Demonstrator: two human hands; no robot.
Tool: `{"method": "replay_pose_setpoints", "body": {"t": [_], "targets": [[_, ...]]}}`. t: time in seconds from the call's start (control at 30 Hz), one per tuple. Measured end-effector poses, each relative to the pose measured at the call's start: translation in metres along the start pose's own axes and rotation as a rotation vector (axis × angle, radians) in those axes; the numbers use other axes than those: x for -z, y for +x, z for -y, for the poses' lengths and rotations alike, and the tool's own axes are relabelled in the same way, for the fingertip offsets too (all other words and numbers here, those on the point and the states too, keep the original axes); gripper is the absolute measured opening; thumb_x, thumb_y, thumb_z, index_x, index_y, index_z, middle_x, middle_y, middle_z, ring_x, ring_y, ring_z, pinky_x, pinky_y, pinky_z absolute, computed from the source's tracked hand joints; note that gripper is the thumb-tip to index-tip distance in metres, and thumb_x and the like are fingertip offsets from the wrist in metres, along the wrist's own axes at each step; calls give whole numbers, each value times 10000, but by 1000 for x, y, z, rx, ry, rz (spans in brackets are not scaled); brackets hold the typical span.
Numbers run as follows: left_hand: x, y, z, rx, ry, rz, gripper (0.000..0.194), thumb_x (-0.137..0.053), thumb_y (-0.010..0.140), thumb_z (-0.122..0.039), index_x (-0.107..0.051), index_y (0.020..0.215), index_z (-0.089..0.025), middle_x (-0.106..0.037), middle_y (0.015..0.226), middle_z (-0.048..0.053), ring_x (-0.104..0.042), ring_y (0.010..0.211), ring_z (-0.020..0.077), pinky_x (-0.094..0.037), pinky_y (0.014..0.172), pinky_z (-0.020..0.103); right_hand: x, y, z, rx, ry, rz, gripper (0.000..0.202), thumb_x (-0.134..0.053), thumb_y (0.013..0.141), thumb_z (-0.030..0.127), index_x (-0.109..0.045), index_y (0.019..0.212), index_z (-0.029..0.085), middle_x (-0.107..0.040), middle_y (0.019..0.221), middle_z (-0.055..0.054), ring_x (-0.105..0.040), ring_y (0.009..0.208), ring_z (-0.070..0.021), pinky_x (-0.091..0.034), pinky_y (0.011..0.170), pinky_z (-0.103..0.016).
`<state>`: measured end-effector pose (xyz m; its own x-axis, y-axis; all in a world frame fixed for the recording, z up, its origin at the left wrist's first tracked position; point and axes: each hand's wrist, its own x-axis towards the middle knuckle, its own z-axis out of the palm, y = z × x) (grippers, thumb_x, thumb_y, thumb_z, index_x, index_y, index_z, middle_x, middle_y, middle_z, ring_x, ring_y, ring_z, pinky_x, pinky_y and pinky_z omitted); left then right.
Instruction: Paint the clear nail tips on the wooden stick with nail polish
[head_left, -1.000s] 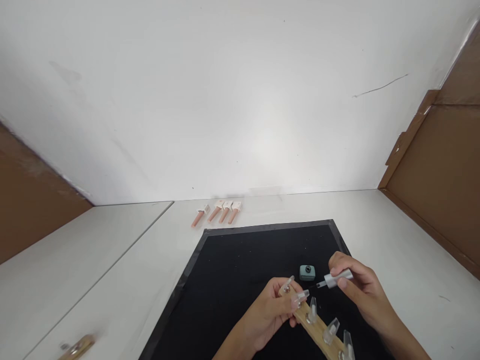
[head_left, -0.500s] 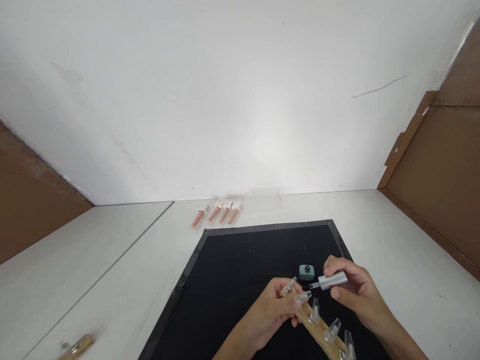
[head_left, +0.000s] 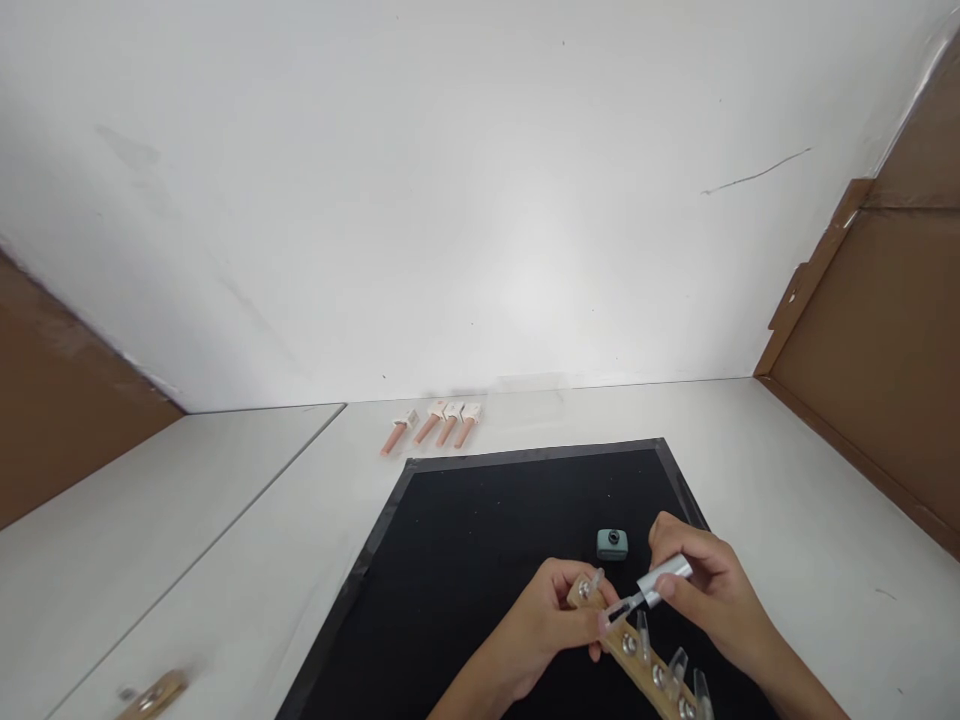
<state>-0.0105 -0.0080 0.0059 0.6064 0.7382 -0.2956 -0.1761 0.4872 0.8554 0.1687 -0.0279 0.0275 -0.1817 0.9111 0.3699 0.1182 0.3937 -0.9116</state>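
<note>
Black mat (head_left: 465, 540) under your work. Your left hand (head_left: 551, 625) is clamped on the wooden bar (head_left: 639, 675) above the mat's near right part; your right hand (head_left: 705, 580) pinches the brush (head_left: 665, 580) by its silver handle. Hands close, apart. Spare bar (head_left: 152, 695) left of the mat, blurred; four pink tubes (head_left: 396, 435) beyond its far left corner. Bottle (head_left: 612, 547) stands uncapped on the mat. Bristles at the second tip (head_left: 616, 612) from the bar's far end. The other four visible show no colour I can make out; I judge it early, much left. Edges: your right hand hides part of the mat's right border. Most room lies toward the mat's far left.
</note>
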Motion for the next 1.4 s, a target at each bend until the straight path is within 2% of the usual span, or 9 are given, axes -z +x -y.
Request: {"method": "replay_pose_setpoints", "body": {"t": [0.2,0.47,0.9,1.17,1.4], "targets": [[0,0,-1,-17,16,0,349,-832,457,-400,-682,570,-106,-552,489,-9,-465,456,80,-365,454,208,-1,3,3,76,-98,-7,457,-533,841,528,-472,533,196,-374,544,27,-377,531,-146,-309,461,-256],[-1,1,-2,-30,9,-6,351,-833,453,-407,-681,562,-110,-546,480,-12,-461,447,78,-366,450,207,-2,6,7,99,-140,6,477,-507,846,544,-413,521,209,-349,523,33,-364,518,-148,-297,453,-261],[0,0,-1,-39,-5,0,369,-840,446,-419,-684,568,-108,-543,481,-17,-462,444,72,-368,441,198,-1,5,5,108,-183,-18,473,-524,850,505,-359,516,213,-343,513,38,-348,510,-144,-280,450,-259],[0,0,-1,-31,-23,-7,344,-845,453,-395,-688,572,-113,-562,489,-15,-481,446,75,-372,433,195,1,5,3,108,-191,-35,427,-565,838,376,-333,517,215,-340,511,41,-351,506,-142,-285,456,-261],[0,-2,-3,-24,-22,-13,365,-846,439,-420,-691,566,-114,-557,473,-16,-482,441,70,-370,430,187,3,4,1,93,-181,-54,450,-529,858,419,-283,540,217,-314,540,42,-342,519,-144,-281,460,-263]]}}
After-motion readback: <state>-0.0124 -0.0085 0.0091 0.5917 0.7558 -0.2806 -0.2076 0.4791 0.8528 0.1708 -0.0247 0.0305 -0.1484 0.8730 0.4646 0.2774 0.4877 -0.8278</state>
